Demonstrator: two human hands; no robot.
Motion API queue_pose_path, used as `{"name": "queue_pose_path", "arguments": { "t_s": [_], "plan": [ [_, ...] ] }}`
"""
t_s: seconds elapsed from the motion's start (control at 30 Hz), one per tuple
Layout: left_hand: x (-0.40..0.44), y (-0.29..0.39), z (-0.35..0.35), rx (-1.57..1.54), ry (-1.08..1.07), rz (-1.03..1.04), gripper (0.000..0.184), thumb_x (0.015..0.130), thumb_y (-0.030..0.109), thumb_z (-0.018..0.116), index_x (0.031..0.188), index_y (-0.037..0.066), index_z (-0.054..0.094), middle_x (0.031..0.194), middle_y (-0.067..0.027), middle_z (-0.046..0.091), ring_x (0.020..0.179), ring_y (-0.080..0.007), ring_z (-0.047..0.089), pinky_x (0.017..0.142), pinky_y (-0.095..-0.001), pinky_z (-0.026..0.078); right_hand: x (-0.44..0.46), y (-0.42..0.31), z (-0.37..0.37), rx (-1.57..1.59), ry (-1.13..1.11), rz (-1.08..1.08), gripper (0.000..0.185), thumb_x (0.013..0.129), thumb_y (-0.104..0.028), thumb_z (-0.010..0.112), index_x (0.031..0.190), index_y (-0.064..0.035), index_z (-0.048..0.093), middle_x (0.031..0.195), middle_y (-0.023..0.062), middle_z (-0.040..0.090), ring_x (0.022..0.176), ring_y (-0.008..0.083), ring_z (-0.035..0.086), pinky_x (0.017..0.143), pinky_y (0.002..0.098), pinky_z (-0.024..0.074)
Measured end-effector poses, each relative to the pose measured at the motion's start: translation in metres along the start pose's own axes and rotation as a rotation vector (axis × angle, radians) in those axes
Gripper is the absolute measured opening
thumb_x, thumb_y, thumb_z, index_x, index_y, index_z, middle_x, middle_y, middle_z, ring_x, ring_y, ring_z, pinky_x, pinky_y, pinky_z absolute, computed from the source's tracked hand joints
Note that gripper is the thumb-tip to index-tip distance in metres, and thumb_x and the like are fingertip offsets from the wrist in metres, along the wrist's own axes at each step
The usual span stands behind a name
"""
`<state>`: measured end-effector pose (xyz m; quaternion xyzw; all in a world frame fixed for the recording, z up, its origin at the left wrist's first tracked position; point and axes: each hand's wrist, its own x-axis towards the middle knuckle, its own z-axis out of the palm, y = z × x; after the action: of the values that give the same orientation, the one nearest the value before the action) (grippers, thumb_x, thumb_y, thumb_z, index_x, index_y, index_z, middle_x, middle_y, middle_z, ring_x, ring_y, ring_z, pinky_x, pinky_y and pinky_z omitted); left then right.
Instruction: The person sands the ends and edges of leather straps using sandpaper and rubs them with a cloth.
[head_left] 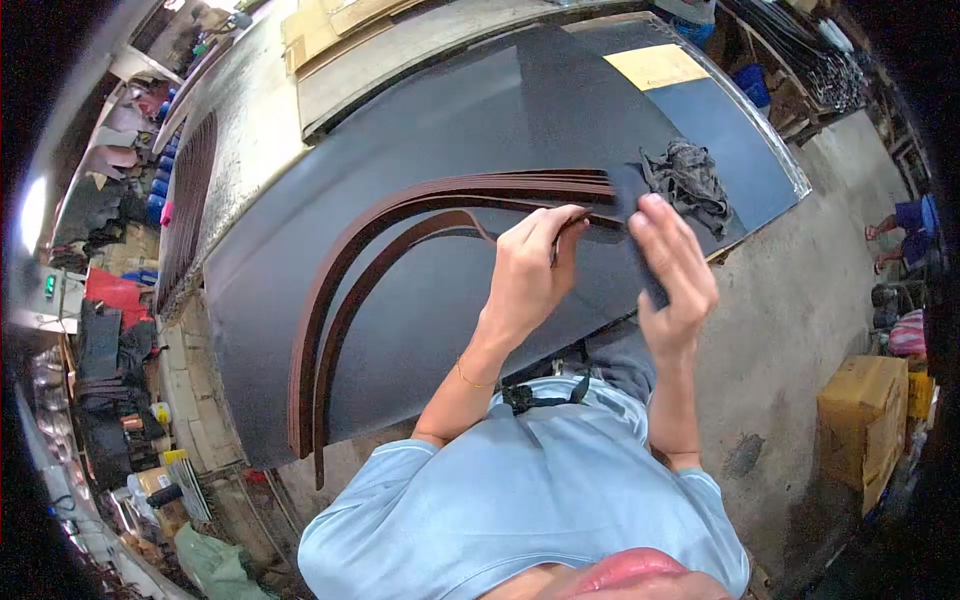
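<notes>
My left hand [540,260] pinches a brown strap [385,250] near its end. This strap looks like leather; it twists by my fingers, then curves left and down, its far end hanging over the table's near edge. Beside it lies a stack of similar brown straps [375,215], bent in the same arc. My right hand [678,265] grips a dark, flat, block-like piece [636,240], upright and blurred, just right of the strap end. Whether the piece touches the strap I cannot tell. A crumpled dark cloth [690,182] lies beyond my right hand.
The dark-topped table [270,290] spans the space before me, with a yellowish sheet [655,66] at its far right. Cardboard [345,25] lies on a surface behind. More strips [190,200] are at the left. A cardboard box [860,420] stands on the floor at right.
</notes>
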<state>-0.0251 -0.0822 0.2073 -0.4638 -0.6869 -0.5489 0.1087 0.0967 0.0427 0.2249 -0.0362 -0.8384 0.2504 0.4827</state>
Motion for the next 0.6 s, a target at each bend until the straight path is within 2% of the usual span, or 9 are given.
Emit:
{"name": "queue_pose_path", "arguments": {
  "t_s": [0.03,0.07,0.2,0.3,0.37,0.43,0.5,0.57,0.6],
  "plan": [
    [0.001,0.001,-0.002,0.063,0.029,0.072,0.019,0.086,-0.007,0.065,0.104,-0.003,0.063,0.085,-0.0170,0.068,0.073,-0.0313,0.068,0.064,-0.0364,0.053,0.001,-0.008,0.000,-0.015,-0.030,-0.124,0.048,0.070,0.006,0.059,0.115,-0.0015,0.073,0.123,0.0180,0.068,0.119,0.0381,0.063,0.100,0.0450,0.0509],
    [-0.003,-0.002,-0.005,0.108,-0.009,0.039,0.022,0.081,-0.009,0.068,0.102,-0.002,0.066,0.083,-0.0168,0.068,0.071,-0.0308,0.067,0.062,-0.0359,0.053,0.000,-0.019,0.001,-0.025,-0.094,-0.132,0.044,0.071,0.000,0.060,0.113,-0.0035,0.074,0.123,0.0164,0.068,0.119,0.0416,0.062,0.100,0.0479,0.0511],
    [0.000,-0.001,-0.002,0.124,0.072,0.053,0.022,0.075,-0.010,0.070,0.096,-0.003,0.070,0.081,-0.0155,0.069,0.071,-0.0298,0.068,0.064,-0.0346,0.053,0.002,0.020,0.016,-0.081,-0.198,0.009,0.058,0.065,0.011,0.059,0.119,-0.0041,0.070,0.131,0.0155,0.065,0.126,0.0382,0.058,0.104,0.0460,0.0488],
    [-0.002,-0.001,-0.006,0.180,0.077,0.092,0.022,0.077,-0.009,0.072,0.099,-0.002,0.071,0.082,-0.0151,0.070,0.070,-0.0279,0.069,0.064,-0.0329,0.053,0.002,0.002,0.011,0.027,-0.155,-0.144,0.057,0.065,0.010,0.059,0.120,-0.0043,0.070,0.132,0.0157,0.063,0.127,0.0388,0.057,0.105,0.0458,0.0484],
    [-0.005,-0.004,-0.009,0.160,-0.012,0.051,0.022,0.078,-0.009,0.072,0.099,-0.003,0.071,0.083,-0.0161,0.070,0.070,-0.0276,0.069,0.064,-0.0318,0.053,0.000,-0.007,0.016,0.097,-0.253,-0.107,0.055,0.068,0.007,0.060,0.121,-0.0047,0.069,0.131,0.0158,0.064,0.126,0.0393,0.058,0.104,0.0456,0.0487],
    [-0.003,-0.006,-0.001,0.123,0.111,0.092,0.021,0.072,-0.006,0.072,0.092,-0.004,0.068,0.081,-0.0151,0.068,0.071,-0.0310,0.067,0.062,-0.0362,0.053,0.002,0.013,0.022,0.007,-0.188,0.015,0.051,0.072,0.003,0.059,0.122,-0.0052,0.069,0.130,0.0152,0.065,0.123,0.0398,0.059,0.104,0.0461,0.0495],
    [-0.003,-0.002,-0.008,0.131,0.087,0.077,0.022,0.070,-0.006,0.072,0.091,-0.004,0.068,0.083,-0.0157,0.069,0.073,-0.0319,0.067,0.063,-0.0367,0.053,0.002,0.015,0.024,0.018,-0.099,0.012,0.054,0.071,0.005,0.059,0.123,-0.0044,0.068,0.130,0.0147,0.065,0.123,0.0387,0.060,0.104,0.0453,0.0498],
    [-0.003,0.000,-0.013,0.142,0.064,0.116,0.021,0.073,-0.006,0.072,0.093,-0.004,0.069,0.081,-0.0149,0.069,0.072,-0.0303,0.067,0.062,-0.0362,0.053,0.000,-0.010,0.016,0.086,-0.193,-0.184,0.063,0.065,0.012,0.058,0.125,-0.0035,0.066,0.131,0.0154,0.064,0.123,0.0373,0.060,0.104,0.0438,0.0495],
    [-0.002,0.004,-0.013,0.120,0.076,0.155,0.020,0.075,-0.006,0.073,0.094,-0.004,0.069,0.080,-0.0146,0.069,0.070,-0.0297,0.067,0.061,-0.0361,0.053,-0.002,-0.014,0.020,0.064,-0.209,-0.188,0.057,0.067,0.009,0.060,0.122,-0.0031,0.068,0.129,0.0152,0.065,0.122,0.0374,0.060,0.104,0.0445,0.0491]
  ]
}}
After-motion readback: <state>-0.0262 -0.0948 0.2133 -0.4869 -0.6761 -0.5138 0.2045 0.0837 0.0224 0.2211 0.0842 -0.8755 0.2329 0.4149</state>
